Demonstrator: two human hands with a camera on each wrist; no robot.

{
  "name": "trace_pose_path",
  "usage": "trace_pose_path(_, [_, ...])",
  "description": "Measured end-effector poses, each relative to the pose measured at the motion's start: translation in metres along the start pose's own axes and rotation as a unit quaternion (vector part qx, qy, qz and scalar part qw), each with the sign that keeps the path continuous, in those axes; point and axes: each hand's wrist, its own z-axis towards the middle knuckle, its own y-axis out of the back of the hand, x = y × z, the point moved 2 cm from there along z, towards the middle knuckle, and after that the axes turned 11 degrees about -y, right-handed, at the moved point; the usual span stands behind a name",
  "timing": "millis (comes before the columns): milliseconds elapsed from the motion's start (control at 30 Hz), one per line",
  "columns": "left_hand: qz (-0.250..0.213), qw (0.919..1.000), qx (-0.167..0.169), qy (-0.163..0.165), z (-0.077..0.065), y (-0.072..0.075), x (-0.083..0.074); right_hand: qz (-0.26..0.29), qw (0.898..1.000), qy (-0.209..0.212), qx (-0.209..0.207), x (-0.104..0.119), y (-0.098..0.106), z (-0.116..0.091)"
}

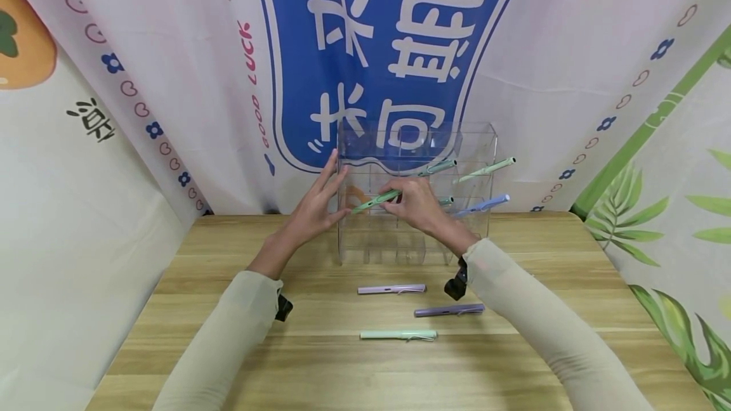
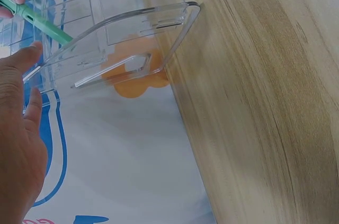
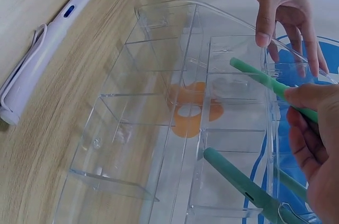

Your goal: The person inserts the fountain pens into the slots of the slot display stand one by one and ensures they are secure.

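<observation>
Loading pens into the clear organiser (image 1: 341, 243) looks about half done. Four pens stick out of it: an upper teal pen (image 1: 438, 167), a lower teal pen (image 1: 447, 200), a pale green pen (image 1: 484, 170) and a blue pen (image 1: 484, 205). The right hand (image 1: 412, 203) has its grip pinched on a fifth, the green pen (image 1: 374, 202), near the left thumb; the see-through walls make it hard to say whether its tip is inside. The left hand (image 1: 313, 208) rests at the organiser's side edge, its grip loose, fingers extended. Three remain on the counter (image 1: 320, 366) in front: a lilac pen (image 1: 391, 289), a purple pen (image 1: 448, 311) and a mint pen (image 1: 398, 335). Counted up: eight pens, one organiser
</observation>
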Motion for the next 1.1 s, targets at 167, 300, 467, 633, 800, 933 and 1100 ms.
trace_pose_path(167, [-0.001, 1.0, -0.001, -0.001, 0.001, 0.0, -0.001, 0.017, 1.0, -0.017, 0.007, -0.001, -0.001, 0.0])
trace_pose_path(300, [-0.001, 1.0, 0.004, 0.004, 0.001, 0.0, -0.001, 0.028, 0.999, -0.03, 0.011, -0.003, -0.002, 0.0])
trace_pose_path(467, [-0.003, 1.0, 0.003, 0.002, 0.001, 0.0, -0.001, 0.031, 0.999, -0.034, 0.007, -0.005, -0.005, 0.0])
trace_pose_path(633, [-0.005, 0.9999, -0.004, -0.008, 0.0, 0.0, -0.001, 0.027, 0.999, -0.031, 0.004, -0.004, -0.008, 0.001])
trace_pose_path(800, [-0.006, 0.9999, -0.007, -0.01, 0.0, -0.001, 0.0, 0.031, 0.999, -0.038, 0.008, -0.002, -0.01, 0.001])
trace_pose_path(933, [-0.006, 1.0, -0.005, -0.004, -0.001, -0.001, 0.0, 0.037, 0.998, -0.047, 0.01, -0.002, -0.011, 0.001])
trace_pose_path(1100, [-0.006, 1.0, -0.002, 0.003, 0.0, -0.001, 0.0, 0.042, 0.998, -0.051, 0.009, -0.003, -0.012, 0.001])
